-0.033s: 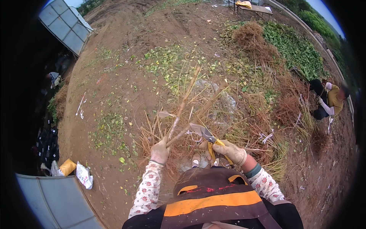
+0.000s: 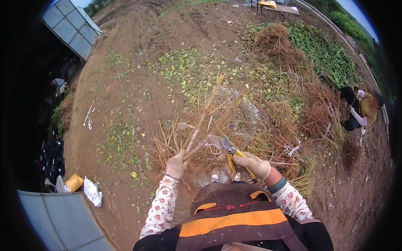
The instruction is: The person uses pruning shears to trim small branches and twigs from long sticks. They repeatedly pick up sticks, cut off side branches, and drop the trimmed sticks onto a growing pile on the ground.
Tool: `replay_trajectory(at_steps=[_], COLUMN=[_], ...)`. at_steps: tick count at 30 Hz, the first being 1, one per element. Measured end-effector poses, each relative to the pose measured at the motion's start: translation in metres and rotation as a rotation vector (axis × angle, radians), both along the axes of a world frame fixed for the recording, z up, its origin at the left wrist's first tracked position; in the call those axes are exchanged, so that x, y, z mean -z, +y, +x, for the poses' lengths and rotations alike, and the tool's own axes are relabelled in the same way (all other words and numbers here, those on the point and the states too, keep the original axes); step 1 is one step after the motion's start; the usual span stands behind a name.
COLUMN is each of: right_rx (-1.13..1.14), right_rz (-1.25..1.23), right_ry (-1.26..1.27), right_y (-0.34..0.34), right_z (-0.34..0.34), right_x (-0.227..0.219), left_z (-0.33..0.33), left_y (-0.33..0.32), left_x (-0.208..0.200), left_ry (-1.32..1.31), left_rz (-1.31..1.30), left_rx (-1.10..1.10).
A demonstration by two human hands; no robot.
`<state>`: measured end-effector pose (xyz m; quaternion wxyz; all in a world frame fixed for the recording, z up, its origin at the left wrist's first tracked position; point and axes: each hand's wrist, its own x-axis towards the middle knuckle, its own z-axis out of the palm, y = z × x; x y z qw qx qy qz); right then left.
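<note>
My left hand (image 2: 176, 165), in a pale glove, is closed round the lower ends of two brown woody stems (image 2: 206, 112). They spread into a V pointing away from me, and a whitish wrap shows on the left one. My right hand (image 2: 253, 165), also gloved, grips yellow-handled pruning shears (image 2: 233, 153). The shears' metal jaws point up and left, a little right of the stems' lower part. A pale, see-through piece (image 2: 215, 141) lies between the jaws and the right stem; I cannot tell what it is.
Cut twigs and straw-like stalks (image 2: 167, 144) litter the ground ahead of my feet. Brown root heaps (image 2: 276, 39) and green leaves (image 2: 314, 48) lie at the far right. A co-worker (image 2: 364, 108) sits at the right edge. White and yellow sacks (image 2: 92, 192) rest by a metal panel at left.
The shears have turned slightly in my right hand, and their jaws look wider apart. The stem tips have shifted a little to the right.
</note>
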<state>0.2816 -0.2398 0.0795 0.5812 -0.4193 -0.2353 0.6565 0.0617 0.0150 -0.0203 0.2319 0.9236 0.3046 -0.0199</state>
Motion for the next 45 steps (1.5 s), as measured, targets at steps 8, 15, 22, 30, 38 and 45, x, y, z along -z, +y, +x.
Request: replay_trajectory(at_steps=[8,15,22,30,38,45], right_rx=[0.142,0.412,0.198,0.270,0.831,0.708], right_rz=[-0.123,-0.006,-0.315,-0.128,-0.323,-0.348], right_ry=[0.209,0.553,0.210,0.126,0.097,-0.277], right_y=[0.017,0.029,0.012,0.038,0.034,-0.054], right_z=[0.002,-0.048,-0.052,-0.027,-0.021,0.064], right_x=[0.011,0.010,0.019,0.027,0.067,0.081], left_z=[-0.011,-0.011,-0.012,-0.017,0.003,-0.013], left_y=[-0.015,-0.014,-0.009,-0.027,-0.036,-0.010], left_x=[-0.004,-0.018,-0.022,-0.019,-0.016,-0.009], left_ry=[-0.038,-0.147,-0.084,-0.002,0.078,0.059], left_rz=[0.121,0.592,0.387,0.296,0.259,-0.014], left_rx=[0.036,-0.142,-0.161,-0.098,0.007,-0.018])
